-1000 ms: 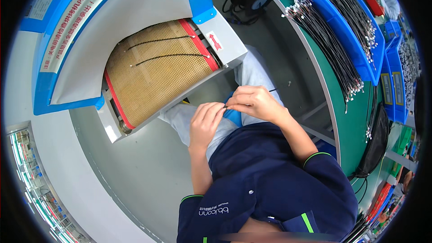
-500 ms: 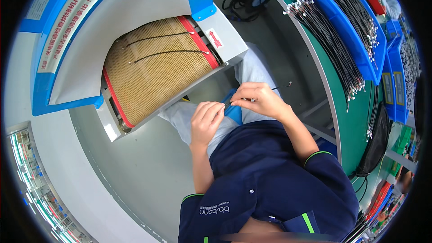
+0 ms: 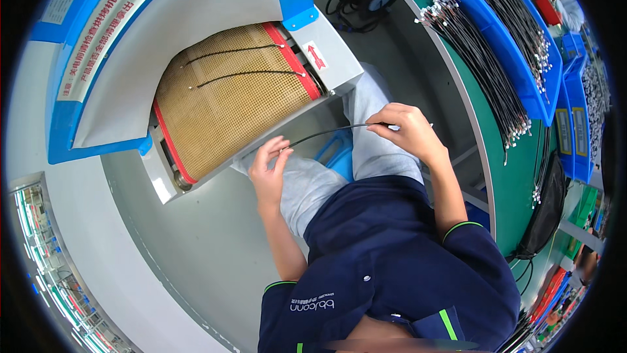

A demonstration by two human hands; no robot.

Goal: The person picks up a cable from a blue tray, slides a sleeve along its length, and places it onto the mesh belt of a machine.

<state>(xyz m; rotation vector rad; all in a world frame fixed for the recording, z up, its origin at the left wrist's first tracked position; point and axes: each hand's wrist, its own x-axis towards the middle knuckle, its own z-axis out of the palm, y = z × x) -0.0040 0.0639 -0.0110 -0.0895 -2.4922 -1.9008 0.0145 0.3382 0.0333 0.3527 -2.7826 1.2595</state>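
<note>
A thin black cable [image 3: 326, 133] stretches between my two hands above my lap. My left hand [image 3: 268, 170] pinches its left end just below the front edge of the tan mesh conveyor belt [image 3: 222, 111]. My right hand [image 3: 405, 132] pinches the right end near my knee. Two more black cables [image 3: 248, 73] lie across the belt, further in under the grey and blue hood [image 3: 163, 33].
A green bench [image 3: 503, 176] curves along the right with bundles of black cables [image 3: 483, 59] hanging over its edge and blue bins [image 3: 522, 33] holding more. A black bag [image 3: 545, 212] hangs below the bench. Grey floor lies at lower left.
My hands were close together at my lap; they have moved apart, drawing the black cable out straight between them.
</note>
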